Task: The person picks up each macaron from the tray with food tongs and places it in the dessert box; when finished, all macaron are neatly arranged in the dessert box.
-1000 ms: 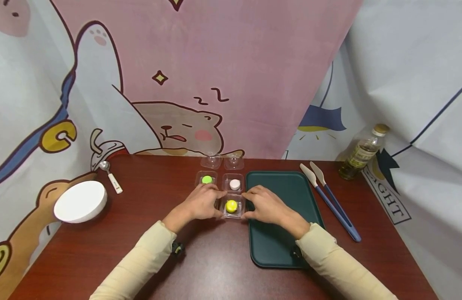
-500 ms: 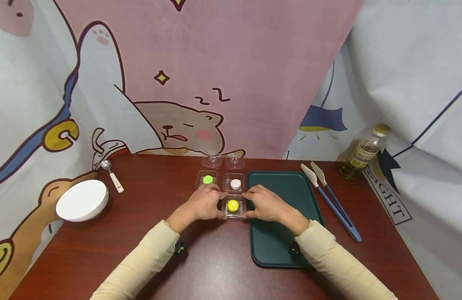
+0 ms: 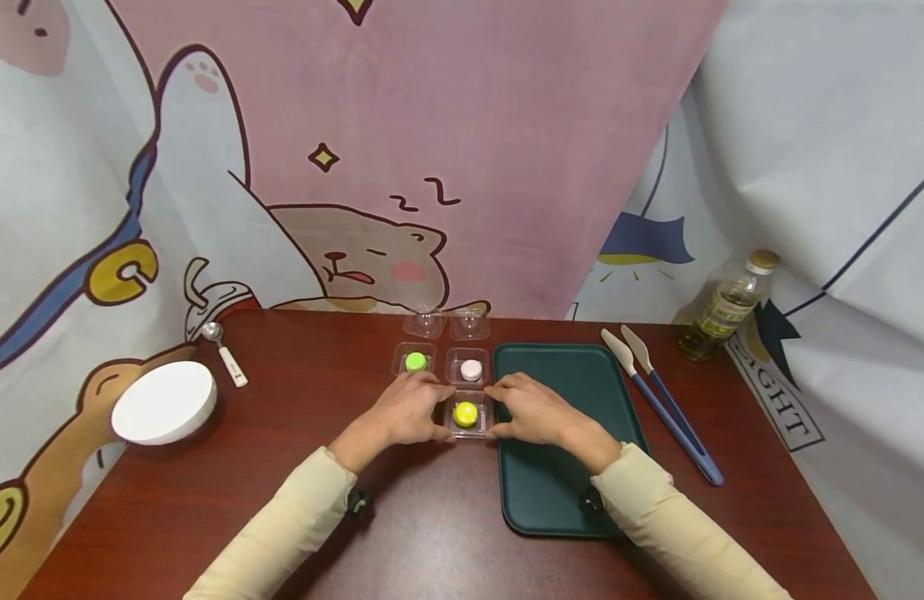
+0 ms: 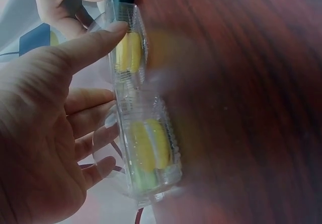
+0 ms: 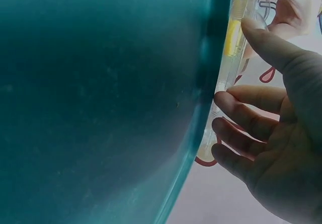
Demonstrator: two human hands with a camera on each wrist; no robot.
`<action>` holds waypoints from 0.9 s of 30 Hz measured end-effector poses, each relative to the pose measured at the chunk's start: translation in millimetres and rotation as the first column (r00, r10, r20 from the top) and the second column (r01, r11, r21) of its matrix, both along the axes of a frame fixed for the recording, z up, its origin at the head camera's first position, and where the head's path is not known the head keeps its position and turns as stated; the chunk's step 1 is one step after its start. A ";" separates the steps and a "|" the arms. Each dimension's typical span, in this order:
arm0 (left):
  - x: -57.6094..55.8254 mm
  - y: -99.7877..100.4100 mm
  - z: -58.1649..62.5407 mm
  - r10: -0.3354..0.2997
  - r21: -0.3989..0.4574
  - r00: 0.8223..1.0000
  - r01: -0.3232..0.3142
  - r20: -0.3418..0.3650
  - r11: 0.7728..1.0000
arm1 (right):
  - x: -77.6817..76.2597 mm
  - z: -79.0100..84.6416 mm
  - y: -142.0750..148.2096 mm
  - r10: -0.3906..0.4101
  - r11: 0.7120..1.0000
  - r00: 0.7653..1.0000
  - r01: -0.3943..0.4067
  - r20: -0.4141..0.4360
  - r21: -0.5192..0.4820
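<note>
A yellow macaron (image 3: pixel 466 414) sits in a clear plastic box (image 3: pixel 469 432) between both hands. My left hand (image 3: pixel 407 407) grips the box's left side, thumb at the near corner and forefinger at the far one; in the left wrist view the thumb (image 4: pixel 100 45) lies against its rim. On the right side my right hand (image 3: pixel 535 410) holds the box likewise, above the green tray's left edge. Just behind are a green macaron (image 3: pixel 415 362) and a pale pink macaron (image 3: pixel 471 370), each in a clear box. Whether the yellow macaron's box is lidded is hard to tell.
Two clear domed lids (image 3: pixel 469 325) stand at the table's back edge. The dark green tray (image 3: pixel 551 500) lies right, beside blue-handled tongs (image 3: pixel 675 425) and an oil bottle (image 3: pixel 724 312). On the left are a white bowl (image 3: pixel 164 402) and a scoop (image 3: pixel 225 354).
Both hands keep their places around the yellow macaron's box. The head view shifts slightly; nothing else visibly moves.
</note>
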State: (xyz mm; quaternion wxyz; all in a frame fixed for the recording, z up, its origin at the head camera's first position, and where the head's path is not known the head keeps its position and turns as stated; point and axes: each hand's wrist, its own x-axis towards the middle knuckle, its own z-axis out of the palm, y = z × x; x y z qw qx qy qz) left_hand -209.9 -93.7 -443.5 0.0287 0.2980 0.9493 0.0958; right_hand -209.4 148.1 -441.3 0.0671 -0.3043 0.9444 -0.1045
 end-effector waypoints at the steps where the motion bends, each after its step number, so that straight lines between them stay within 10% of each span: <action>1: 0.5 -1.0 -0.9 -0.001 0.000 1.000 0.001 -0.002 1.000 | -0.1 -0.3 -0.2 0.001 1.000 1.000 -0.001 0.002 -0.002; 9: -0.1 -11.6 9.2 0.034 0.012 0.998 -0.033 -0.048 0.999 | -1.0 -3.0 0.6 -0.009 1.000 1.000 0.009 0.016 0.008; 18: -28.0 -12.7 23.6 0.150 0.088 0.987 -0.144 -0.061 0.986 | -9.5 1.7 11.4 -0.032 0.993 0.996 0.041 0.083 -0.110; 27: -56.3 -0.3 16.7 0.175 0.050 0.984 -0.176 0.026 0.983 | -57.7 12.5 18.7 -0.218 0.860 0.941 0.311 0.261 -0.404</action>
